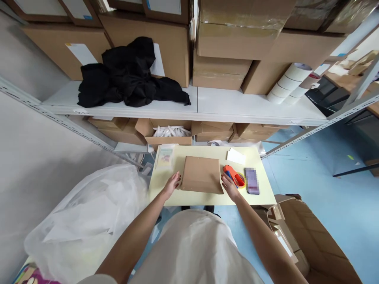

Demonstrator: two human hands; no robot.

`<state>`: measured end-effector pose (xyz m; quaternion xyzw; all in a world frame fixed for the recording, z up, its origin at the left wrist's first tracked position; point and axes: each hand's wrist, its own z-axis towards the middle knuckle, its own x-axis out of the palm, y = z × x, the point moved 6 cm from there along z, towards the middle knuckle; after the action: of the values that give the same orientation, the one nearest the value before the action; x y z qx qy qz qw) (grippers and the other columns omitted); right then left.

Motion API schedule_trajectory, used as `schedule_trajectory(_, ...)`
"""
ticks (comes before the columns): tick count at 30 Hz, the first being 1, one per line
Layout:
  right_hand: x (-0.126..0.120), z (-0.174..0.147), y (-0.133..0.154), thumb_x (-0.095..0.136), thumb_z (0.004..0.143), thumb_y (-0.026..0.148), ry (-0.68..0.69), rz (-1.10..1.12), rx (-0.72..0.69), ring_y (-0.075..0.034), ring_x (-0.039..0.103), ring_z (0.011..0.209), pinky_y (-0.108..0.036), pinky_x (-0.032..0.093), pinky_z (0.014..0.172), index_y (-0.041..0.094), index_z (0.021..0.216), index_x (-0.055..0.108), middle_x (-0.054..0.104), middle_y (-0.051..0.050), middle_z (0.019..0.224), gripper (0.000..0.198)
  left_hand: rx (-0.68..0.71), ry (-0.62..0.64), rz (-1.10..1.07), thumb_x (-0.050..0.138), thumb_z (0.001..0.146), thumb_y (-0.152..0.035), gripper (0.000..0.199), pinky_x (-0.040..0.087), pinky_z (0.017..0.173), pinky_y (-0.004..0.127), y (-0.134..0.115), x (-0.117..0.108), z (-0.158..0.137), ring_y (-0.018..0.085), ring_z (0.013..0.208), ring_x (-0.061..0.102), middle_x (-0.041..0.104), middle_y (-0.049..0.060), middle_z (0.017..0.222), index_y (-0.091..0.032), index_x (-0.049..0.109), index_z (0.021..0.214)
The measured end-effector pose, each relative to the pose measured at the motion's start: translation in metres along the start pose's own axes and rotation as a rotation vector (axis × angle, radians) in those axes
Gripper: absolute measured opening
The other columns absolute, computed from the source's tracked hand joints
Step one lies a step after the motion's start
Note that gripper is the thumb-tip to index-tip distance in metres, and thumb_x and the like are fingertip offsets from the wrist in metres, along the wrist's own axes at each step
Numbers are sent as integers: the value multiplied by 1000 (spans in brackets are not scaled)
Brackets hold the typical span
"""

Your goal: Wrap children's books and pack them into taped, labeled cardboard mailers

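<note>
A brown cardboard box [201, 173] lies closed on a small pale yellow table [189, 200]. Beside its left edge is my left hand [172, 184], fingers stretched out and apart from the box, holding nothing. My right hand [230, 187] is at the box's right edge with its fingers extended; whether it touches the cardboard I cannot tell. Just past that hand lies an orange tape dispenser [233, 173] with a yellow-rimmed roll, and something blue partly under it. To the right of the dispenser rests a purple, blurred flat item [252, 181].
White paper [236, 156] and a clear packet [165, 157] lie at the table's back. Shelving [166, 112] ahead carries cartons, black cloth [127, 75] and tape rolls [286, 85]. A large white plastic bag [89, 213] stands left; an open carton [314, 232] is at right.
</note>
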<state>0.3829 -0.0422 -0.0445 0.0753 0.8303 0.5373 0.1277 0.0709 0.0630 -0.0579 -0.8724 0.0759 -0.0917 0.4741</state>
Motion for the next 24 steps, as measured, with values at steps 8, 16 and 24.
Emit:
schedule_trajectory(8, 1, -52, -50, 78, 57, 44, 59, -71, 32, -31, 41, 130, -50, 38, 101, 30, 136, 38, 37, -13, 145, 89, 130, -33, 251, 84, 42, -40, 74, 39, 99, 45, 17, -20, -29, 33, 116, 54, 60, 17, 122, -17, 60, 108)
schedule_trajectory(16, 14, -41, -20, 53, 74, 36, -127, -207, -63, -24, 65, 95, -41, 51, 84, 19, 109, 58, 66, -11, 107, 39, 323, -107, 359, 66, 66, -43, 28, 48, 79, 35, 11, -7, -27, 22, 78, 64, 67, 6, 80, -19, 60, 77)
schedule_trajectory(24, -21, -30, 53, 44, 79, 33, -358, -310, -300, -20, 63, 79, -35, 50, 72, 15, 115, 50, 68, -9, 91, 40, 586, -230, 628, 46, 82, -33, 19, 47, 70, 27, -69, -5, -28, 16, 70, 60, 64, 3, 74, -18, 58, 80)
